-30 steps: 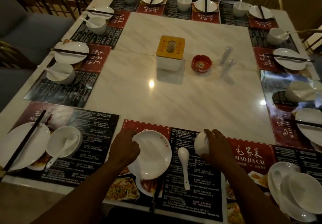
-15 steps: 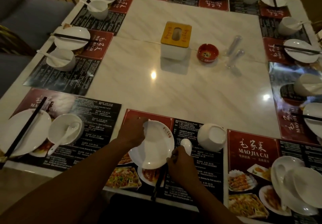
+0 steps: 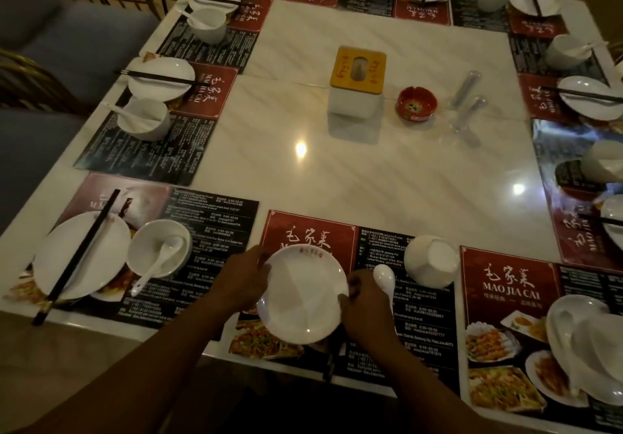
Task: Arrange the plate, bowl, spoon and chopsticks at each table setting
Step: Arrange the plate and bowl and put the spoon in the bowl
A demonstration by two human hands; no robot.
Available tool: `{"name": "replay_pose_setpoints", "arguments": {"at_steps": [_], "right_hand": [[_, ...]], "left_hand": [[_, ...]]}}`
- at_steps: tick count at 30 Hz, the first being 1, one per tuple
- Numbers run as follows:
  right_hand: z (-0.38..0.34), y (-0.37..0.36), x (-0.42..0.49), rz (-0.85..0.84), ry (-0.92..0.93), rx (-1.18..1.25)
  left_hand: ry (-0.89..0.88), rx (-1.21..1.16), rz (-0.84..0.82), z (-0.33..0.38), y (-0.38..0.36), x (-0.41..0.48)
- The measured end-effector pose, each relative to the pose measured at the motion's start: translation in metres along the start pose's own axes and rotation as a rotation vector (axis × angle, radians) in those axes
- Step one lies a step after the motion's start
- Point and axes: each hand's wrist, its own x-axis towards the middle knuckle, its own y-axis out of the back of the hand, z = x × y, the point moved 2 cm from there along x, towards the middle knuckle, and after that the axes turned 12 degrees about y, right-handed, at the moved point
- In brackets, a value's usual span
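Note:
A white plate (image 3: 301,295) lies on the middle near placemat (image 3: 414,329). My left hand (image 3: 243,276) grips its left rim and my right hand (image 3: 362,300) grips its right rim. A white spoon (image 3: 385,278) lies just right of the plate, beside my right hand. A white bowl (image 3: 431,261) rests tipped on its side further right. Black chopsticks (image 3: 328,364) stick out from under the plate toward the table's near edge, mostly hidden.
A finished setting with plate (image 3: 81,255), chopsticks (image 3: 79,255) and bowl with spoon (image 3: 158,248) sits at near left. Stacked white dishes (image 3: 586,342) lie at near right. A tissue box (image 3: 357,81), red ashtray (image 3: 416,103) and two clear shakers (image 3: 467,103) stand mid-table. Several settings line the other edges.
My right hand let go of the bowl, which stays tipped on the mat, and moved left to the plate's right rim. The plate, tilted up half a second ago, now lies level.

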Motion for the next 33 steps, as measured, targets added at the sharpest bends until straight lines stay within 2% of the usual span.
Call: {"name": "replay_pose_setpoints", "arguments": {"at_steps": [10, 22, 33], "right_hand": [[-0.012, -0.014, -0.016, 0.063, 0.017, -0.093], [-0.019, -0.014, -0.016, 0.12, -0.019, -0.177], [-0.008, -0.01, -0.02, 0.09, -0.065, -0.242]], "left_hand": [[0.012, -0.025, -0.094, -0.04, -0.01, -0.015], [-0.074, -0.051, -0.163, -0.04, -0.008, -0.003], [-0.103, -0.049, -0.199, -0.031, -0.007, 0.001]]}}
